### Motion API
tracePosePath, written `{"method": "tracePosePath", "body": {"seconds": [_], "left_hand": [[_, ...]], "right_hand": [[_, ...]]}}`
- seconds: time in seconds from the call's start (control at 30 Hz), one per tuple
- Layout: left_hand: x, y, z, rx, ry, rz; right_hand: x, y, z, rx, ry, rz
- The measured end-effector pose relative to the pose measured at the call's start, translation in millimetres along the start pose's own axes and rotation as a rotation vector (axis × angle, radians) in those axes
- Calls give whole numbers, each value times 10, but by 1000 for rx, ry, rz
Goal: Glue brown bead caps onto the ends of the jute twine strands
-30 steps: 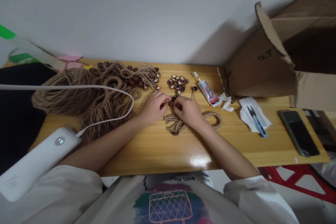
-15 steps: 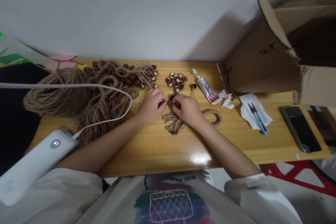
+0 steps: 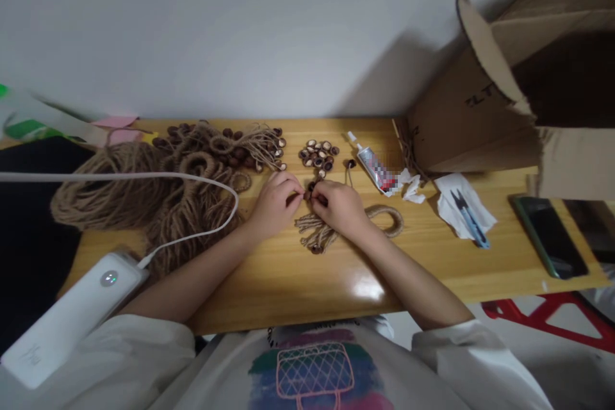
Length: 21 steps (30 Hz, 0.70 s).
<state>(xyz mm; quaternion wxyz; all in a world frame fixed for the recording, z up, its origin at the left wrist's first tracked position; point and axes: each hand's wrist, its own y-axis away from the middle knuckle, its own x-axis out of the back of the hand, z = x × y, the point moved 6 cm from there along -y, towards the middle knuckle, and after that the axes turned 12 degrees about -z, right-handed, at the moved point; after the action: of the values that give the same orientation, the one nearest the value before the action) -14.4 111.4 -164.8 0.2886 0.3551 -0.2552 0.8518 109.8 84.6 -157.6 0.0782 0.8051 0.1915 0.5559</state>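
Observation:
My left hand point(image 3: 275, 206) is closed in a pinch, thumb and forefinger meeting at the edge of a small brown nutshell point(image 3: 308, 195). What lies between those fingertips is too small to make out. Facing it, my right hand point(image 3: 340, 206) has its fingers curled onto the nutshell from the other side. Under the right wrist lies a jute rope piece point(image 3: 394, 223), its loop to the right and frayed strands to the left. Another shell point(image 3: 317, 248) sits at the strands' lower end. Just beyond my fingers is a small pile of halved nutshells point(image 3: 318, 155).
Jute rope coils point(image 3: 106, 186) heap up at the left, beside a white power bank point(image 3: 72, 320) with its cable. A glue tube point(image 3: 375, 166), crumpled tissue point(image 3: 412, 191), blue thread snips point(image 3: 471, 221) and a phone point(image 3: 548, 237) lie rightward. A cardboard box point(image 3: 451, 115) stands behind.
Both hands stay together at the nutshell, with only slight finger movement. The whole view has shifted a little as my head moved.

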Motion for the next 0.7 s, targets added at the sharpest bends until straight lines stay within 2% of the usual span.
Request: {"method": "tracePosePath", "body": {"seconds": [0.3, 0.7], "left_hand": [[22, -39, 1, 40, 41, -18], [14, -44, -3, 92, 62, 4]], "right_hand": [[18, -14, 7, 5, -45, -31], [59, 48, -28, 27, 17, -12]]}}
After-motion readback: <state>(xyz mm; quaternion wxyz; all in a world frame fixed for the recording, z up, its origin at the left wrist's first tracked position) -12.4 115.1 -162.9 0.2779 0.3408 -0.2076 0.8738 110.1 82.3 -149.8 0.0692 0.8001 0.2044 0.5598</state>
